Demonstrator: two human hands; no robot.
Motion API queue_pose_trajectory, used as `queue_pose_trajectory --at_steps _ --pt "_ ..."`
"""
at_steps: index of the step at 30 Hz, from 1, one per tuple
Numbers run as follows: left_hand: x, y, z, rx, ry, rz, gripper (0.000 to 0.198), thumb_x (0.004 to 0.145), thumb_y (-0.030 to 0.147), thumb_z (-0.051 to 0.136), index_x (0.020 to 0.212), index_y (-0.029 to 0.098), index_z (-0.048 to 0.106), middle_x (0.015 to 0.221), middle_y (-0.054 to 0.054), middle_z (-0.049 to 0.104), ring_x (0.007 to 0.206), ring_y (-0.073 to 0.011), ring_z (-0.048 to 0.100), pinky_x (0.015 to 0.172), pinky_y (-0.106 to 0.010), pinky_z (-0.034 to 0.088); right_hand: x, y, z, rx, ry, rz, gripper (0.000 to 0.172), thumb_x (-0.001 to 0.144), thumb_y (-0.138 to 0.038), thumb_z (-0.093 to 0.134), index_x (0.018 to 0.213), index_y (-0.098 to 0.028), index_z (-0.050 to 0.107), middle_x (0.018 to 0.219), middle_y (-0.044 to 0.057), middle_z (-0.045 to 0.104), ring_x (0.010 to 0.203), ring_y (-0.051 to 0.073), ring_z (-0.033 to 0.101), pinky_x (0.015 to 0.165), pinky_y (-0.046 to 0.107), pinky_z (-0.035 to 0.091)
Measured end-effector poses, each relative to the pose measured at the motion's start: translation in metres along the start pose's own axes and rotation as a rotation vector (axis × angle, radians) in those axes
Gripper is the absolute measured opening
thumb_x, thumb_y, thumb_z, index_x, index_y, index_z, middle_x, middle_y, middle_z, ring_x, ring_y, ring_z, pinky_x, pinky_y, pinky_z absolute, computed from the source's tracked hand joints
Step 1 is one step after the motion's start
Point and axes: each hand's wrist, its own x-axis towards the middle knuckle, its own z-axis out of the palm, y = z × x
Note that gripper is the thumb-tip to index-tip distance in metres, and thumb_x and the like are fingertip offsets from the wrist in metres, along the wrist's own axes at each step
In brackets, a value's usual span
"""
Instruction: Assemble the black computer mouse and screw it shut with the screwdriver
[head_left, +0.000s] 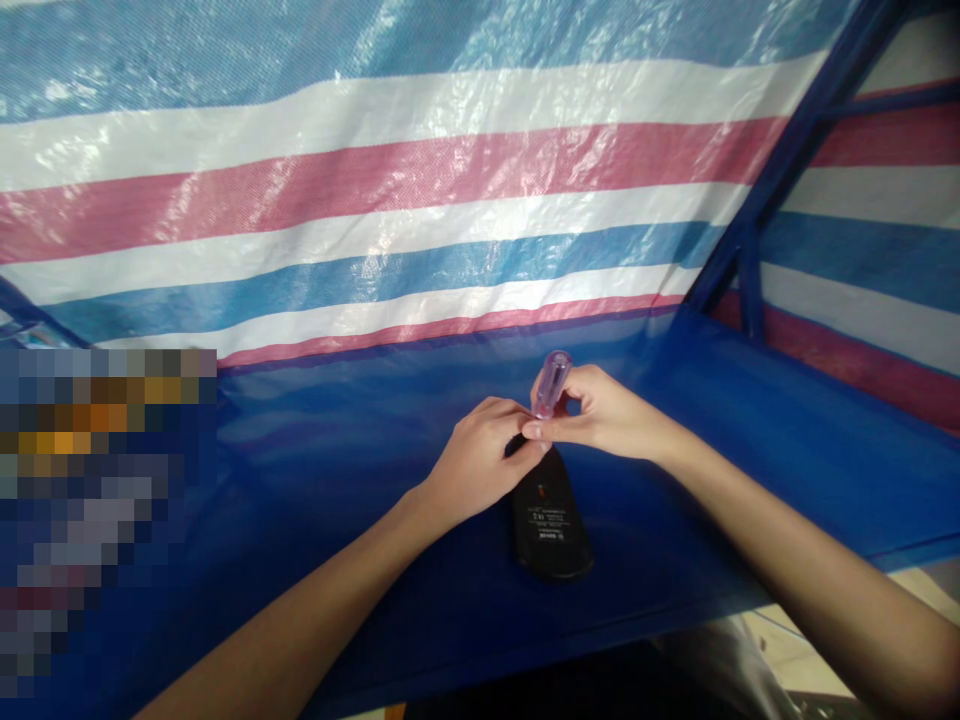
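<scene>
A black elongated device (551, 525) with rounded ends and small pale print lies on the blue surface, its far end under my hands. My left hand (491, 455) is closed over that far end, with fingers and thumb around its edge. In my right hand (600, 410) is a screwdriver with a clear purple handle (553, 383), held upright and slightly tilted between thumb and fingers. The screwdriver's tip is hidden behind my fingers, so I cannot tell whether it touches the device.
The blue surface (360, 430) runs up to a striped plastic sheet (390, 180) at the back. A dark blue frame bar (780, 170) slants up on the right. The left side is blurred into blocks. Pale floor (802, 650) shows below the front edge.
</scene>
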Motion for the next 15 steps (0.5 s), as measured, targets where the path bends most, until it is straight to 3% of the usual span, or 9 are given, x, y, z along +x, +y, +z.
queue_pose_trajectory --at_steps 6,15 --pt "-0.0005 -0.0001 -0.0012 -0.022 0.012 -0.012 0.031 0.09 0.029 0.05 0.065 0.019 0.065 0.081 -0.002 0.068 0.083 -0.0155 0.059 0.076 -0.028 0.044 0.0013 -0.0006 -0.0001 -0.053 0.021 0.02 0.027 0.076 -0.037 0.067 0.068 -0.016 0.052 0.062 -0.004 0.047 0.057 0.009 0.042 0.051 0.022 0.033" --pt "-0.0004 0.0004 -0.0007 -0.038 0.032 0.051 0.03 0.093 0.027 0.045 0.074 0.018 0.067 0.083 -0.002 0.07 0.083 -0.0144 0.06 0.079 -0.027 0.044 0.0007 -0.0025 0.0022 0.191 0.027 0.074 0.024 0.073 -0.034 0.069 0.083 -0.016 0.057 0.066 -0.004 0.051 0.057 0.009 0.047 0.052 0.021 0.037"
